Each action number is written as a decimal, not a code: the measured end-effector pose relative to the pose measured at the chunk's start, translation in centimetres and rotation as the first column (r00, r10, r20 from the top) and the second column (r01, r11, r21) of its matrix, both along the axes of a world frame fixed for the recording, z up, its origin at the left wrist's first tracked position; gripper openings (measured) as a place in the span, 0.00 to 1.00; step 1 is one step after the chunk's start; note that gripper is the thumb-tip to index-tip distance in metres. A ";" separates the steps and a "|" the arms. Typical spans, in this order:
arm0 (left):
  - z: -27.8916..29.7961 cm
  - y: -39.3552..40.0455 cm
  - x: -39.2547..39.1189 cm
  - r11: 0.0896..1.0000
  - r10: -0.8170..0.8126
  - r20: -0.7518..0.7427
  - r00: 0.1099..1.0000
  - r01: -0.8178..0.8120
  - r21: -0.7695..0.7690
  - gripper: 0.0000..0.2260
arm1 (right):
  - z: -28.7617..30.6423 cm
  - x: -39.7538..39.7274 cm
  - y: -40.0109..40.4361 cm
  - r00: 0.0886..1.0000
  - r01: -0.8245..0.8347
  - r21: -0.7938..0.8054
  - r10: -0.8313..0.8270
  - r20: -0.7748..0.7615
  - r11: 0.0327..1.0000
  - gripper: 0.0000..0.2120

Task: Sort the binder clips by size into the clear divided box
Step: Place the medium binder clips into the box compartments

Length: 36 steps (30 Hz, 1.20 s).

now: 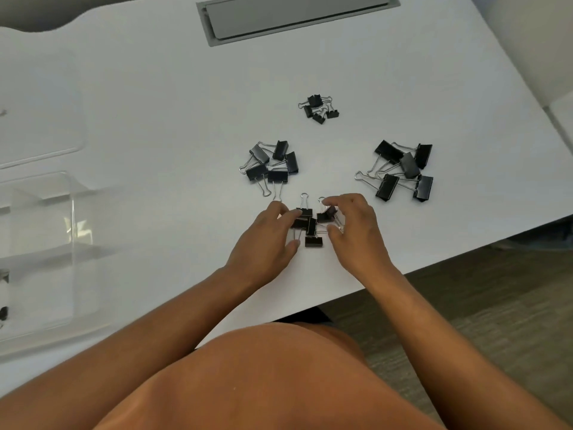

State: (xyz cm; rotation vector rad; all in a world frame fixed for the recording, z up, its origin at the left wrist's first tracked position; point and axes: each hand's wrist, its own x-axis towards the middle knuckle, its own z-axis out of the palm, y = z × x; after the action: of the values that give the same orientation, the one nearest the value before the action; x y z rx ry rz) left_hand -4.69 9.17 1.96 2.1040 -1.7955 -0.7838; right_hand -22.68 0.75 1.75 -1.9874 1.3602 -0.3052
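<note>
On the white table (155, 119), black metal binder clips lie in four separate heaps: the smallest (318, 109) farthest away, a medium heap (270, 164) left of centre, the largest clips (401, 169) at right, and a small-clip cluster (311, 223) nearest the person. The left hand (267, 240) and right hand (356, 231) flank this cluster, curled fingers touching its clips. The clear plastic divided box (46, 243) sits at far left, well apart; two dark bits show at its left edge, too cut off to identify.
</note>
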 end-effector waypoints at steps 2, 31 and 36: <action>-0.3 -0.4 -0.4 1.000 -0.012 0.029 1.000 0.012 0.010 0.25 | -0.6 -0.3 -0.9 0.997 -0.060 -0.001 0.060 -0.055 0.998 0.24; 2.2 0.0 0.4 0.756 0.596 -0.748 0.294 -0.518 0.399 0.18 | -0.1 -1.8 -6.4 0.808 -0.586 -0.107 0.569 -0.151 0.803 0.27; 2.5 0.0 0.1 0.784 0.587 -0.708 0.392 -0.494 0.376 0.20 | -0.9 -1.7 -6.0 0.781 -0.611 -0.152 0.559 -0.278 0.777 0.26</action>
State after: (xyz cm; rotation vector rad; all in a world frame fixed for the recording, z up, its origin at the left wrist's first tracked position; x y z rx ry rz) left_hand -4.61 9.17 4.50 1.7201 -0.5142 -1.3363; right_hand -24.39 -5.29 0.85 -2.5942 0.7656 0.0580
